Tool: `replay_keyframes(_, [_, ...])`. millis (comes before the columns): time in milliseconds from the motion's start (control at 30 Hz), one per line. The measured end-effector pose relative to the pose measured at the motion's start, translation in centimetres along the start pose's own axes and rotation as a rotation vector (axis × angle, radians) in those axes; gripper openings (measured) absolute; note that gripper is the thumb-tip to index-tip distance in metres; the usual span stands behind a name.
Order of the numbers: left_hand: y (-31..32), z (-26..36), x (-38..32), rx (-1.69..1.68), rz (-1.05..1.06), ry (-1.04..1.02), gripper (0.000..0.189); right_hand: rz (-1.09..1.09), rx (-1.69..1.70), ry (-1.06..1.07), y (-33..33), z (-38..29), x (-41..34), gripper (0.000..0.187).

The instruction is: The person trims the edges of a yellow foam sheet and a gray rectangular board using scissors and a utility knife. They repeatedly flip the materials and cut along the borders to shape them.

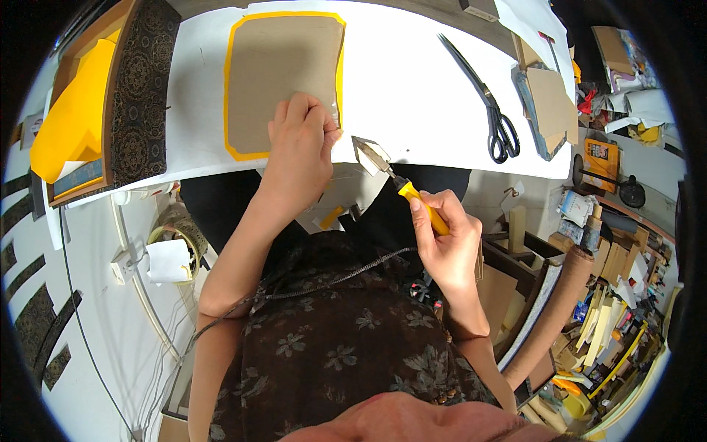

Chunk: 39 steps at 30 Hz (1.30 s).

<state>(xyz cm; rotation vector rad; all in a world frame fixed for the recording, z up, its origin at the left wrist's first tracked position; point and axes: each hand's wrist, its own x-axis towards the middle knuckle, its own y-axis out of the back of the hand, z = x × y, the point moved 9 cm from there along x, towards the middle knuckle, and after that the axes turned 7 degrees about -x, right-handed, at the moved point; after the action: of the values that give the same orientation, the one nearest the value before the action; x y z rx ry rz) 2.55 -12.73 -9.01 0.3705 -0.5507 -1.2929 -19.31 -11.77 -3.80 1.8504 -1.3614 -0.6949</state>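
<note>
A grey-brown board (287, 66) with a yellow border of fabric or paper folded over its edges lies on the white-covered table. My left hand (301, 138) rests over its lower right part, thumb and fingertips pinching the right edge near the corner. That edge looks slightly lifted and wavy, and the corner itself is partly hidden. In my right hand (447, 232) is a corded small iron (411, 193) with a yellow handle. Its pointed metal plate (373, 157) hangs at the table's front edge, just right of the board and apart from it.
Black-handled scissors (491, 105) lie to the right, near stacked boards (552, 105). A patterned box (138, 94) holding yellow sheet material (83, 110) stands at left. The iron's cord (342, 279) runs across my lap and left arm. A waste bin (193, 246) stands below.
</note>
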Motion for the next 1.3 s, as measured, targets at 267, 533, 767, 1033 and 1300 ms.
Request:
replay_keyframes(267, [-0.1, 0.3, 0.0, 0.037, -0.007, -0.002, 0.01, 0.01, 0.042, 0.038, -0.1, -0.5, 0.4, 0.01])
replay_keyframes(533, [-0.7, 0.2, -0.1, 0.07, -0.085, 0.001, 0.013, -0.034, 0.025, 0.051, -0.8, -1.1, 0.8, 0.012])
replay_keyframes(767, [-0.4, 0.3, -0.1, 0.021, -0.07, -0.004, 0.009, -0.059, -0.023, 0.104, -0.9, -2.0, 1.3, 0.012])
replay_keyframes(1033, [0.5, -0.2, 0.1, -0.124, -0.028, 0.008, 0.01, -0.094, -0.08, 0.124, -1.1, -2.8, 1.7, 0.013])
replay_keyframes(1300, [1.1, -0.9, -0.1, -0.196, 0.017, 0.023, 0.021, -0.091, -0.178, 0.206, -1.8, -4.0, 2.0, 0.01])
